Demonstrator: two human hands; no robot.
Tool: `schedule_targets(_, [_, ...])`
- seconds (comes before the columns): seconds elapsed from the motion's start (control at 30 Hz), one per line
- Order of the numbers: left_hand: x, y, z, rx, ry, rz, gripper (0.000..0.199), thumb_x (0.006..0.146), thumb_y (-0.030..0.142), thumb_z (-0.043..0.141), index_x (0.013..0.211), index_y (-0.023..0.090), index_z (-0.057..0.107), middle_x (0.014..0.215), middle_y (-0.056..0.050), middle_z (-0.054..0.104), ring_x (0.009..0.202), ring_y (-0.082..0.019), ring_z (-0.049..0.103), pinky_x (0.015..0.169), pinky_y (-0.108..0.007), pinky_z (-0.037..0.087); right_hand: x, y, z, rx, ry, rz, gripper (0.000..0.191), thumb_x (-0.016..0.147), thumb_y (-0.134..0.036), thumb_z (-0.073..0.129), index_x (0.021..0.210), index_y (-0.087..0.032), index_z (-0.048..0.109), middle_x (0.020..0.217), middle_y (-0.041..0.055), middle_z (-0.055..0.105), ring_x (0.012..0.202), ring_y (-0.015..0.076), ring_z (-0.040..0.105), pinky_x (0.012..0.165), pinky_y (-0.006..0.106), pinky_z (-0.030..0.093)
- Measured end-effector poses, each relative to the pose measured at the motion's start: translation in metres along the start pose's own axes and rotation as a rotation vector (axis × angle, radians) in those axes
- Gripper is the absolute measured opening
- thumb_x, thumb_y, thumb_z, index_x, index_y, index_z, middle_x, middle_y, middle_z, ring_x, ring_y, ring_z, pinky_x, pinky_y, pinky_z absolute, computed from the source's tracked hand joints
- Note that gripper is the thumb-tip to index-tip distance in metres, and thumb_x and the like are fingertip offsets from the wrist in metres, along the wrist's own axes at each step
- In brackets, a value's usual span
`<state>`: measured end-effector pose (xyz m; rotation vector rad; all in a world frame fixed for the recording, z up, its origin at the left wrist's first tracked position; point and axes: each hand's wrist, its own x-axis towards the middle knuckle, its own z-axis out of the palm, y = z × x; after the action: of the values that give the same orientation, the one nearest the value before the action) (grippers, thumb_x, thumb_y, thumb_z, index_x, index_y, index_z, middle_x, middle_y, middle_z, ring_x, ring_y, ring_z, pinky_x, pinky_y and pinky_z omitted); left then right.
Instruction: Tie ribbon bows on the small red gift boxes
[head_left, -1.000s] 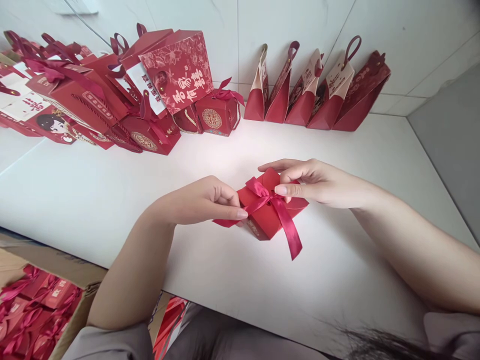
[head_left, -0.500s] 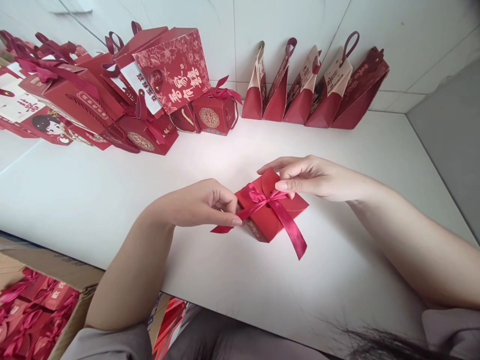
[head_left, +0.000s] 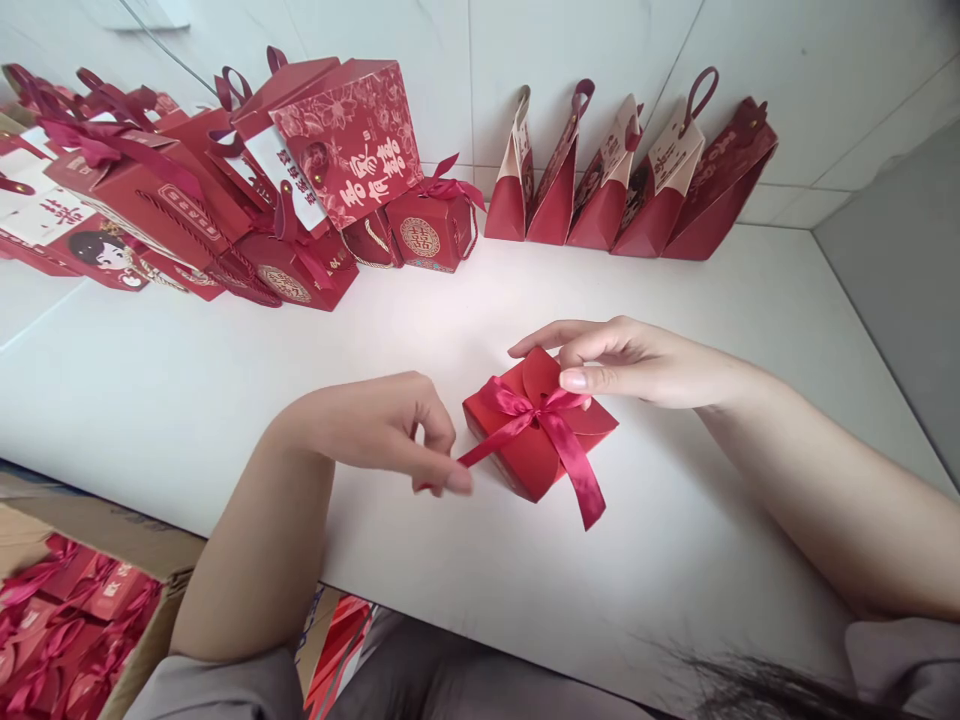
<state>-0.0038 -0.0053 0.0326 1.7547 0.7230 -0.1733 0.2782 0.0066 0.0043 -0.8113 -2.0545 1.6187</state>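
A small red gift box (head_left: pixel 525 478) sits on the white table, its curved top flaps folded together. Across its top a shiny dark-pink ribbon (head_left: pixel 574 465) is tied in a bow, with one tail hanging over the near right side. My left hand (head_left: pixel 394 430), left of the box, pinches the other tail between thumb and fingers and holds it taut. My right hand (head_left: pixel 619 365) is at the box's far right corner. Its thumb and forefinger grip the bow's right loop, while its other fingers reach behind the box and are partly hidden.
Several red gift boxes (head_left: pixel 345 140) with ribbons and cords are piled at the back left. A row of triangular bags (head_left: pixel 649 215) stands along the tiled wall. Low at the left, a cardboard carton (head_left: pixel 176 590) holds more ribboned red boxes. A grey panel (head_left: pixel 900 270) borders the right.
My left hand has moved left and toward me, drawing the ribbon tail straight. The box has turned slightly and shifted a little toward me. My right hand stays on the loop.
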Motion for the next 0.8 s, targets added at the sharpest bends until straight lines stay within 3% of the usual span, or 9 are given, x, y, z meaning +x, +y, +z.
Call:
schedule_targets(0.07, [-0.002, -0.001, -0.002, 0.053, 0.271, 0.026, 0.027, 0.088, 0.036, 0.064, 0.069, 0.016, 0.06, 0.067, 0.0, 0.062, 0.061, -0.011, 0.054, 0.057, -0.022, 0.041, 0.0, -0.002, 0.0, -0.014, -0.004, 0.003, 0.037, 0.089, -0.045, 0.065, 0.063, -0.019, 0.065, 0.125, 0.0089, 0.063, 0.13, 0.0289, 0.048, 0.089, 0.037, 0.047])
schedule_targets(0.13, [0.001, -0.002, -0.002, 0.072, 0.56, 0.119, 0.014, 0.091, 0.032, 0.059, 0.089, 0.018, 0.061, 0.089, -0.002, 0.065, 0.077, -0.013, 0.059, 0.066, -0.022, 0.046, 0.0, -0.002, 0.0, -0.019, -0.007, 0.01, 0.037, 0.089, -0.047, 0.065, 0.064, -0.019, 0.066, 0.126, 0.0085, 0.063, 0.129, 0.0291, 0.048, 0.09, 0.038, 0.046])
schedule_targets(0.17, [0.004, -0.003, -0.001, 0.079, 0.637, 0.188, 0.013, 0.091, 0.029, 0.057, 0.099, 0.02, 0.061, 0.103, -0.004, 0.064, 0.09, -0.016, 0.06, 0.073, -0.024, 0.048, 0.0, -0.001, -0.001, -0.021, -0.011, 0.014, 0.037, 0.089, -0.047, 0.065, 0.065, -0.019, 0.066, 0.125, 0.0083, 0.063, 0.128, 0.029, 0.049, 0.09, 0.038, 0.046])
schedule_targets(0.27, [0.017, -0.005, 0.006, 0.146, 0.622, 0.384, 0.024, 0.089, 0.025, 0.057, 0.113, 0.022, 0.061, 0.128, -0.008, 0.057, 0.123, -0.023, 0.051, 0.099, -0.033, 0.046, 0.001, 0.002, -0.002, -0.03, -0.04, 0.021, 0.035, 0.089, -0.047, 0.064, 0.068, -0.019, 0.066, 0.123, 0.0071, 0.063, 0.118, 0.0259, 0.055, 0.088, 0.037, 0.046])
schedule_targets(0.37, [0.027, -0.004, 0.013, 0.214, 0.584, 0.416, 0.01, 0.089, 0.023, 0.058, 0.096, 0.021, 0.065, 0.132, -0.008, 0.055, 0.131, -0.024, 0.046, 0.112, -0.039, 0.036, 0.001, 0.005, -0.003, -0.033, -0.069, 0.026, 0.033, 0.09, -0.046, 0.064, 0.071, -0.019, 0.066, 0.12, 0.0059, 0.062, 0.103, 0.0212, 0.059, 0.085, 0.035, 0.046])
schedule_targets(0.43, [0.03, -0.002, 0.016, 0.228, 0.584, 0.373, 0.008, 0.089, 0.024, 0.058, 0.083, 0.02, 0.062, 0.131, -0.008, 0.056, 0.128, -0.024, 0.049, 0.111, -0.039, 0.036, 0.001, 0.006, -0.003, -0.032, -0.079, 0.031, 0.032, 0.09, -0.046, 0.064, 0.072, -0.019, 0.065, 0.117, 0.0057, 0.062, 0.097, 0.0196, 0.059, 0.082, 0.034, 0.045])
schedule_targets(0.67, [0.032, -0.003, 0.018, 0.232, 0.619, 0.276, 0.029, 0.091, 0.03, 0.058, 0.065, 0.017, 0.054, 0.124, -0.006, 0.061, 0.119, -0.022, 0.055, 0.104, -0.037, 0.041, 0.001, 0.008, -0.001, -0.059, -0.064, 0.052, 0.036, 0.088, -0.045, 0.066, 0.065, -0.019, 0.056, 0.114, 0.0042, 0.063, 0.092, 0.0189, 0.057, 0.08, 0.034, 0.043])
schedule_targets(0.8, [0.032, -0.002, 0.019, 0.286, 0.676, 0.233, 0.04, 0.084, 0.04, 0.068, 0.058, 0.016, 0.048, 0.122, -0.007, 0.062, 0.115, -0.024, 0.057, 0.098, -0.037, 0.044, 0.001, 0.006, 0.001, -0.07, -0.032, 0.042, 0.04, 0.089, -0.043, 0.066, 0.061, -0.018, 0.05, 0.126, 0.0036, 0.06, 0.097, 0.0196, 0.057, 0.082, 0.035, 0.042])
